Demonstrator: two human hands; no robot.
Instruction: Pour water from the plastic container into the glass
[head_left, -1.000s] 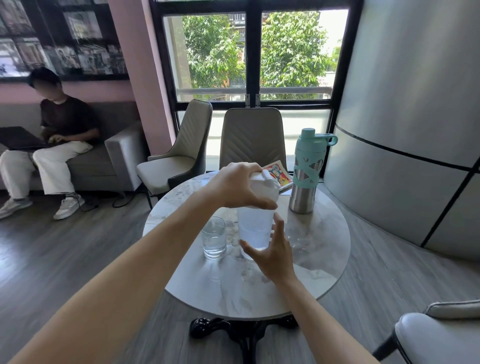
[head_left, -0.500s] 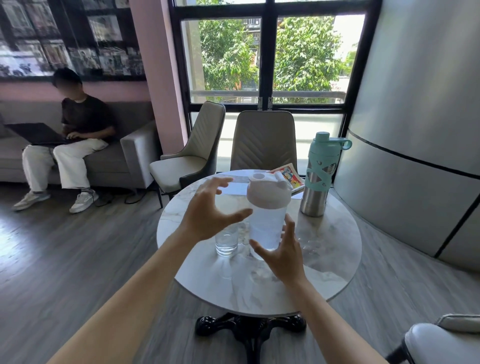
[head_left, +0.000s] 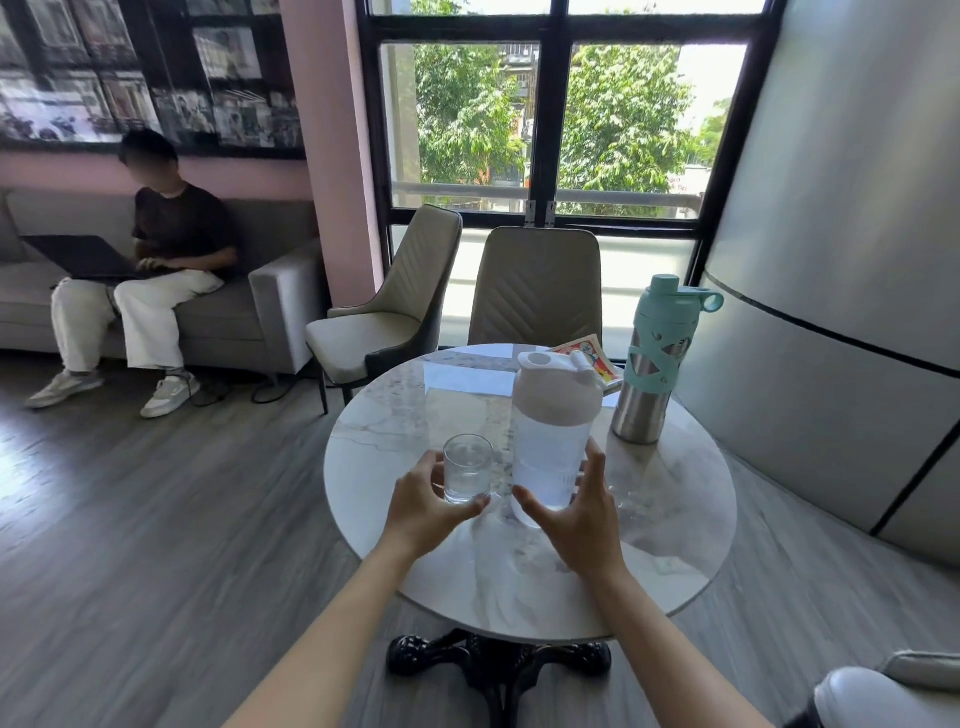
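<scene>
A clear plastic container (head_left: 551, 447) with a pale lid stands upright on the round marble table (head_left: 519, 582). It holds water and its flip cap is open. Just left of it stands a small clear glass (head_left: 467, 467) with some water in it. My left hand (head_left: 423, 512) wraps the lower part of the glass, fingers on its left side and thumb under its right. My right hand (head_left: 582, 514) is cupped around the container's base with its fingers spread, and holds nothing.
A steel bottle with a teal cap (head_left: 654, 364) stands at the table's back right, beside a colourful booklet (head_left: 592, 353). Two beige chairs (head_left: 535, 291) sit behind the table. A person with a laptop sits on a sofa (head_left: 156, 249) at the left. A white seat (head_left: 883, 696) is at bottom right.
My left hand left the container's lid, came down and closed around the glass. The flip cap now stands open. My right hand stayed by the container's base.
</scene>
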